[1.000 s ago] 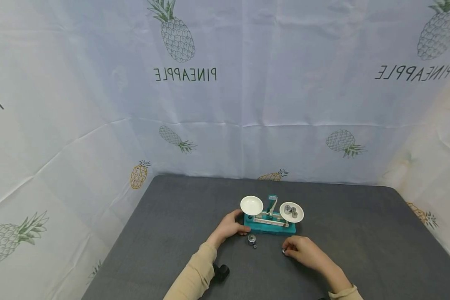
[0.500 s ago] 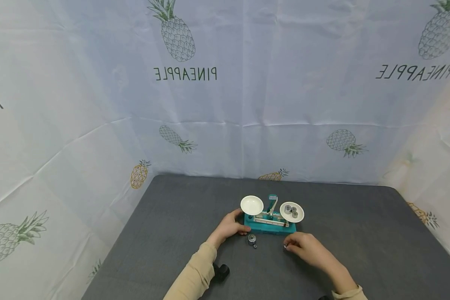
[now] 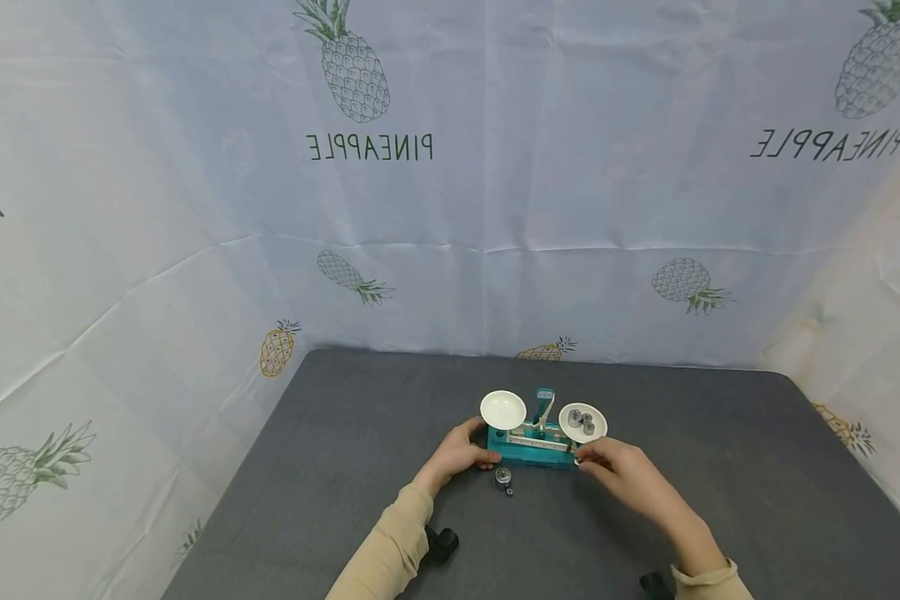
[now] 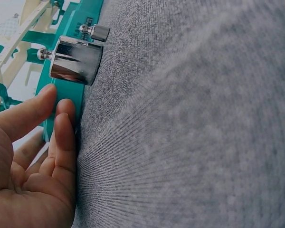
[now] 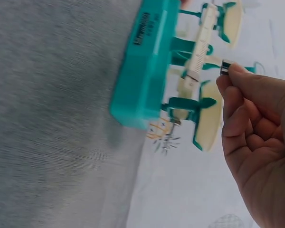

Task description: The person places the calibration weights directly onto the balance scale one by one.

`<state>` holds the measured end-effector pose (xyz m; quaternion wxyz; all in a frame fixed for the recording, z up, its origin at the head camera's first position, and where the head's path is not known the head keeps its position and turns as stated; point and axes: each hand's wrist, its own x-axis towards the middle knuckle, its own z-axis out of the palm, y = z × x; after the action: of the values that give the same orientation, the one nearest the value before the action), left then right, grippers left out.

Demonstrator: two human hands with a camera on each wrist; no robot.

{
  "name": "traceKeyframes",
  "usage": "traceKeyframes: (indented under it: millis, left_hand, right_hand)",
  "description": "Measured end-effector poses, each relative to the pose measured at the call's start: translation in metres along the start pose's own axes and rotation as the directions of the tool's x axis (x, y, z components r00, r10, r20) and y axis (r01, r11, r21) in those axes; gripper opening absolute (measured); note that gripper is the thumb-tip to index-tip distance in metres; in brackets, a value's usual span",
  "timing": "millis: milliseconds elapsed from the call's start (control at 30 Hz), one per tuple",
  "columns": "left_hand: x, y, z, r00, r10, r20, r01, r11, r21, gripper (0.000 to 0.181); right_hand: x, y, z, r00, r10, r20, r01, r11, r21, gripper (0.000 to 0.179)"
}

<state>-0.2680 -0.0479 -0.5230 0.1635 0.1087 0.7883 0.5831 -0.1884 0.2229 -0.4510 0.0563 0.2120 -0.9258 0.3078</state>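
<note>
A teal balance scale (image 3: 528, 455) with two white pans stands on the table. My left hand (image 3: 456, 453) grips the left end of its base, thumb and fingertips on the teal plastic in the left wrist view. Between thumb and forefinger my right hand (image 3: 628, 475) pinches a small metal weight (image 5: 225, 67), close by the front right of the scale. The right pan (image 3: 598, 430) carries metal weights (image 3: 575, 418); the left pan (image 3: 503, 411) is bare. Just in front of the base stand a large chrome weight (image 4: 76, 60) and a smaller one (image 4: 100, 33).
The dark grey table (image 3: 390, 400) extends around the scale. Behind and beside it hangs a white curtain (image 3: 450, 200) printed with pineapples. Black wrist gear (image 3: 442, 546) shows below the left sleeve.
My right hand has lifted the small weight and carried it forward to the right side of the scale. The left hand and the scale have stayed in place.
</note>
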Motion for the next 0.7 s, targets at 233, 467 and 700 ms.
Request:
traceKeyframes:
  millis: [233, 467, 700]
  left_hand:
    - [0.001, 0.0, 0.0, 1.0, 0.0, 0.0, 0.0, 1.0, 0.002, 0.068]
    - [0.001, -0.001, 0.0, 1.0, 0.001, -0.004, -0.001, 1.0, 0.002, 0.068]
    - [0.002, -0.001, 0.0, 1.0, 0.0, -0.005, 0.0, 1.0, -0.002, 0.068]
  right_hand:
    - [0.008, 0.0, -0.008, 0.997, 0.04, -0.065, -0.043, 0.998, -0.043, 0.013]
    - [0.016, -0.001, -0.01, 0.992, 0.052, -0.111, -0.061, 0.994, -0.087, 0.013]
    - [0.025, -0.001, -0.009, 0.988, 0.075, -0.137, -0.092, 0.989, -0.118, 0.014]
